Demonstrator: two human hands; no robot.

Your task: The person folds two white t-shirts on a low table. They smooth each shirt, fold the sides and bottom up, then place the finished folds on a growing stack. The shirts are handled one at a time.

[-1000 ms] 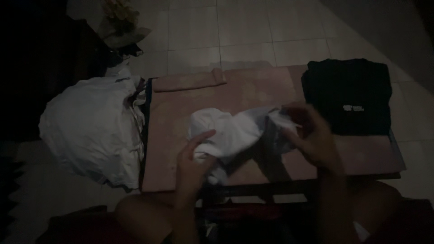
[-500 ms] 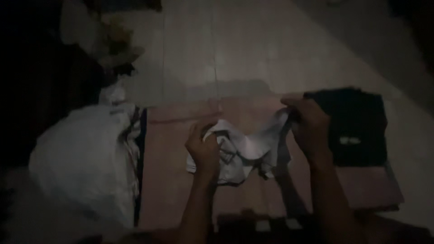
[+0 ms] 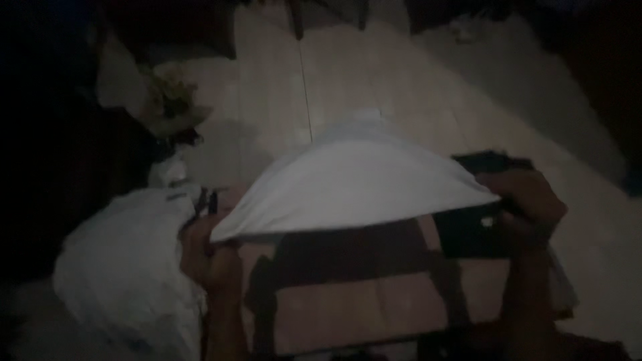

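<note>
Dimly lit; detail limited. White garment [image 3: 354, 184] held up off the low pinkish table [image 3: 361, 307], spread taut between both hands, billowing upward in a shallow dome. Long axis running left to right across the view, roughly level, right end slightly higher. Left hand [image 3: 207, 257] closed on the garment's left corner, just beside the white plastic bag [image 3: 127, 267]. Right hand [image 3: 528, 200] closed on the opposite corner, in front of the folded black garment [image 3: 481, 227] lying on the table's right part. Both hands equally engaged, one at each end; cloth lying between and slightly beyond them, away from the body. Lower edge stretched near straight from fist to fist; shadow cast as a dark band on the table surface beneath.

Materials: garment soft, thin, smooth under tension, no visible print from this side. Bag crinkled, bulging, matt white, resting on the floor touching the table's left edge. Table surface flat, smooth, pale pink. Tiled floor [image 3: 374, 73] pale, with grout lines visible. Bunch of pale flowers [image 3: 170, 100] at upper left, indistinct. Black garment flat, rectangular, with a small light mark.
</note>
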